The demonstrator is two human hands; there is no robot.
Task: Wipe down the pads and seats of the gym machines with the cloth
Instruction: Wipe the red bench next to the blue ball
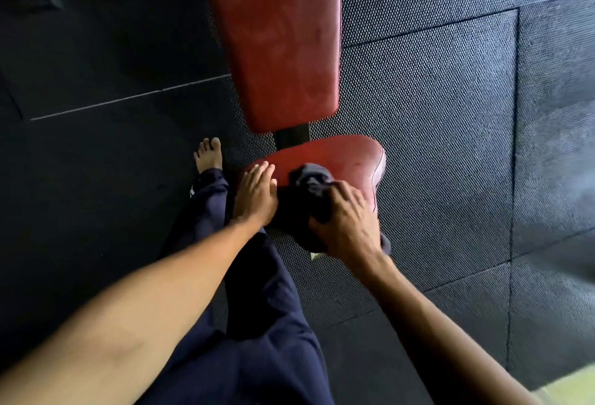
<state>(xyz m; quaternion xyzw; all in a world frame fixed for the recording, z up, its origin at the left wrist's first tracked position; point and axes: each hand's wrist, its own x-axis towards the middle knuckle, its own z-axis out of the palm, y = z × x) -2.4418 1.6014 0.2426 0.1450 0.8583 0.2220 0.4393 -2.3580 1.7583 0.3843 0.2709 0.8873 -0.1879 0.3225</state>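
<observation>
A red padded gym bench runs away from me: a long back pad [283, 40] and, nearer, a small seat pad [347, 156]. A dark cloth [310, 185] lies bunched on the seat. My right hand [346, 221] grips the cloth from above and presses it onto the seat's near part. My left hand [256, 193] rests flat on the seat's left edge, fingers straight, just left of the cloth. The near part of the seat is hidden under both hands and the cloth.
Dark studded rubber floor tiles [434, 115] surround the bench. My bare left foot [209, 153] and a dark trouser leg [244, 308] stand close to the seat's left side. A black frame bar [293, 137] joins the two pads.
</observation>
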